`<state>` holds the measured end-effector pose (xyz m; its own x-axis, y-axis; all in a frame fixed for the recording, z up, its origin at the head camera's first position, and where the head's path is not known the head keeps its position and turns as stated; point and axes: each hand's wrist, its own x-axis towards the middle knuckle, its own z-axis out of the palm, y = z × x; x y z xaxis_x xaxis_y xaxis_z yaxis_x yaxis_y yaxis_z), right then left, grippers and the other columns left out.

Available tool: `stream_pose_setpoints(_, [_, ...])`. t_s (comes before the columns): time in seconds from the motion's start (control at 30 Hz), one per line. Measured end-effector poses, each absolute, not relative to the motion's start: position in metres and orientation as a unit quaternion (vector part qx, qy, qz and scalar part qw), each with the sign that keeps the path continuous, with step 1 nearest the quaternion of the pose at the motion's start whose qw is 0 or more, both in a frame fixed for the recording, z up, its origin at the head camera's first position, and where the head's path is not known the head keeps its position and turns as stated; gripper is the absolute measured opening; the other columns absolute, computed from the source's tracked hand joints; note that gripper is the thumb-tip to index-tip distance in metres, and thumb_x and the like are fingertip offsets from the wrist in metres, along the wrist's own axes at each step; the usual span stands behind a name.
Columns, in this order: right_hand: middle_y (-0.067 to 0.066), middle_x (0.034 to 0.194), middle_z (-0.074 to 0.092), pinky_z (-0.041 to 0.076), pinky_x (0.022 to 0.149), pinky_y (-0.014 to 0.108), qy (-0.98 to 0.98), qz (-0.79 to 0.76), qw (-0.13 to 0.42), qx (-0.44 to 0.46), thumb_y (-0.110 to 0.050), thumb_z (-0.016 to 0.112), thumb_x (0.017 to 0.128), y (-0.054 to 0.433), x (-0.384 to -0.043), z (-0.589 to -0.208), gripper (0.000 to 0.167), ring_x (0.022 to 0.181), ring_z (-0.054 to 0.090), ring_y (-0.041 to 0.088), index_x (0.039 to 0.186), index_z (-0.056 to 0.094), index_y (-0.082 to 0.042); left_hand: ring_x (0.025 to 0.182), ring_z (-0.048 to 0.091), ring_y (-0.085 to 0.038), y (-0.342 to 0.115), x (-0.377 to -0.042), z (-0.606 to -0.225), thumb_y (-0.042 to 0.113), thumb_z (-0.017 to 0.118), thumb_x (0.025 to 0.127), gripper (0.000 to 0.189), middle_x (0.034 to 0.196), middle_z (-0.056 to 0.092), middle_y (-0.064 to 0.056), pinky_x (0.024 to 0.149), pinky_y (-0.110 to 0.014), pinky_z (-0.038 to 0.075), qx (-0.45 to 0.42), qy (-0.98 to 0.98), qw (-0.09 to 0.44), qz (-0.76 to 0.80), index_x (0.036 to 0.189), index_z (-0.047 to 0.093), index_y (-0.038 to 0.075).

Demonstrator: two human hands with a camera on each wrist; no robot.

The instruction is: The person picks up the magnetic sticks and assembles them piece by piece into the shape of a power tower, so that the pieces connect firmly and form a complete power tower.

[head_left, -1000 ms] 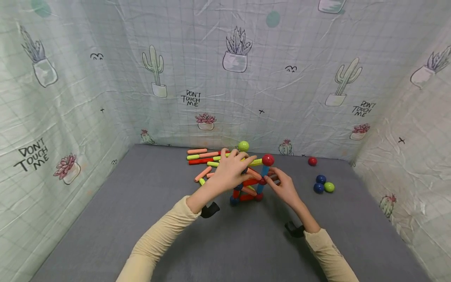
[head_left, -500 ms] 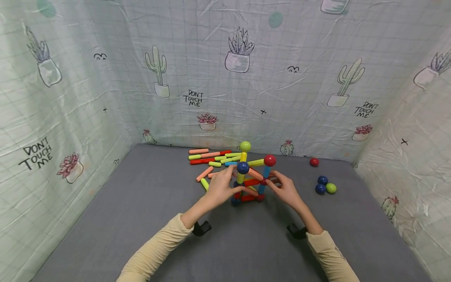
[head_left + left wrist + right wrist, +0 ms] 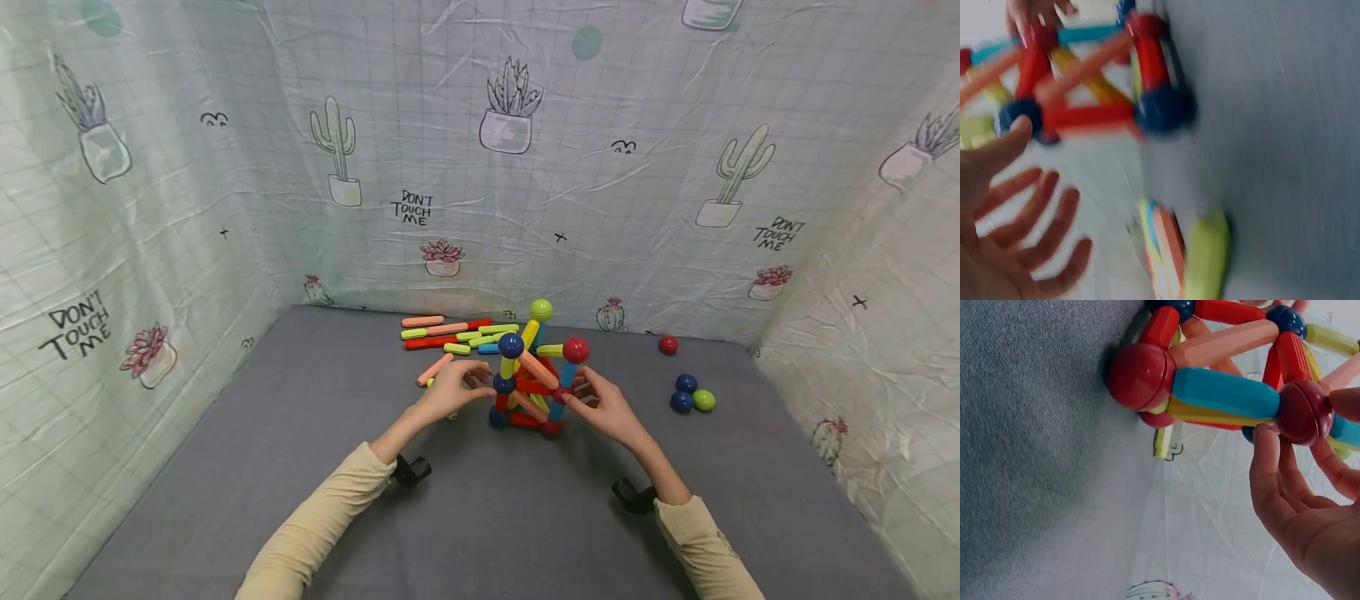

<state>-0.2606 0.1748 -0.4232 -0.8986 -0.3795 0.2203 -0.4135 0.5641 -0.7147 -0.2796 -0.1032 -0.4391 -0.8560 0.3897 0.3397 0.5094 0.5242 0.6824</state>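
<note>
we should steady the rod frame point(image 3: 534, 387) lightly, our right hand point(image 3: 603, 410) pinching a red ball point(image 3: 1302, 412), our left hand point(image 3: 448, 393) loose-fingered, thumb against a blue ball point(image 3: 505, 384).

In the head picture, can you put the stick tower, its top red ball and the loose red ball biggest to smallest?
1. Stick tower
2. Top red ball
3. Loose red ball
</note>
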Motion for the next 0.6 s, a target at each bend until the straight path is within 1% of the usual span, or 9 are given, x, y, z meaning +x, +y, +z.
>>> stream_pose_setpoints(0.1, [0.019,0.106,0.058,0.051,0.068,0.033,-0.878,0.417,0.031,0.234,-0.019,0.056,0.087,0.178,-0.259,-0.421,0.031,0.088,0.06,0.029,0.113,0.048,-0.003,0.081,0.062,-0.018,-0.123,-0.298,-0.442,0.015,0.064,0.081,0.025,0.096,0.066,-0.008,0.069,-0.029,0.05,-0.259,-0.885,0.071,-0.381,0.105,0.064,0.006])
stream_pose_setpoints(0.2, [0.019,0.107,0.059,0.05,0.066,0.029,-0.871,0.425,0.061,0.239,-0.014,0.056,0.087,0.181,-0.258,-0.416,0.034,0.089,0.06,0.029,0.117,0.047,-0.001,0.069,0.059,-0.014,-0.143,-0.318,-0.446,0.014,0.06,0.084,0.016,0.085,0.066,-0.006,0.061,-0.025,0.047,-0.229,-0.913,0.095,-0.324,0.098,0.066,0.007])
stream_pose_setpoints(0.27, [0.019,0.107,0.059,0.05,0.065,0.026,-0.862,0.438,0.094,0.236,-0.011,0.056,0.087,0.181,-0.257,-0.409,0.035,0.088,0.06,0.025,0.119,0.047,-0.002,0.06,0.054,-0.012,-0.153,-0.331,-0.45,0.015,0.058,0.086,0.014,0.075,0.064,-0.005,0.055,-0.024,0.042,-0.214,-0.928,0.117,-0.281,0.094,0.066,0.006])
stream_pose_setpoints(0.3, [0.019,0.108,0.059,0.049,0.064,0.025,-0.857,0.445,0.112,0.236,-0.008,0.056,0.086,0.18,-0.254,-0.404,0.036,0.087,0.059,0.021,0.12,0.046,-0.002,0.056,0.05,-0.013,-0.157,-0.337,-0.453,0.015,0.058,0.086,0.014,0.071,0.061,-0.006,0.052,-0.023,0.038,-0.213,-0.933,0.125,-0.262,0.093,0.066,0.006])
stream_pose_setpoints(0.37, [0.02,0.109,0.057,0.048,0.063,0.022,-0.841,0.461,0.15,0.239,-0.003,0.056,0.085,0.175,-0.246,-0.392,0.038,0.086,0.056,0.011,0.122,0.045,0.001,0.052,0.045,-0.014,-0.159,-0.348,-0.461,0.014,0.057,0.086,0.016,0.072,0.06,-0.008,0.05,-0.024,0.034,-0.221,-0.937,0.147,-0.227,0.097,0.065,0.005])
stream_pose_setpoints(0.43, [0.022,0.11,0.055,0.046,0.063,0.018,-0.827,0.475,0.181,0.241,0.002,0.055,0.084,0.169,-0.238,-0.38,0.041,0.085,0.053,0.007,0.123,0.043,0.004,0.065,0.052,-0.018,-0.157,-0.356,-0.468,0.015,0.056,0.087,0.019,0.085,0.063,-0.01,0.057,-0.028,0.041,-0.225,-0.943,0.155,-0.191,0.102,0.062,0.005])
stream_pose_setpoints(0.5, [0.023,0.111,0.053,0.045,0.063,0.017,-0.817,0.482,0.199,0.245,0.005,0.054,0.083,0.162,-0.23,-0.369,0.042,0.084,0.052,0.006,0.123,0.042,0.008,0.085,0.055,-0.023,-0.151,-0.361,-0.476,0.015,0.054,0.088,0.026,0.104,0.061,-0.011,0.069,-0.034,0.045,-0.22,-0.952,0.144,-0.156,0.112,0.057,0.006])
stream_pose_setpoints(0.57, [0.023,0.112,0.053,0.045,0.064,0.015,-0.813,0.485,0.207,0.249,0.003,0.054,0.084,0.158,-0.228,-0.366,0.041,0.085,0.052,0.011,0.123,0.042,0.008,0.105,0.05,-0.029,-0.145,-0.363,-0.48,0.018,0.051,0.09,0.032,0.12,0.055,-0.011,0.081,-0.044,0.044,-0.203,-0.965,0.12,-0.118,0.12,0.052,0.008])
stream_pose_setpoints(0.6, [0.023,0.112,0.053,0.045,0.065,0.016,-0.812,0.485,0.207,0.25,0.002,0.053,0.085,0.157,-0.227,-0.366,0.04,0.086,0.052,0.013,0.123,0.043,0.008,0.113,0.045,-0.031,-0.142,-0.363,-0.481,0.02,0.05,0.091,0.032,0.122,0.054,-0.011,0.087,-0.049,0.041,-0.195,-0.97,0.107,-0.1,0.12,0.052,0.008])
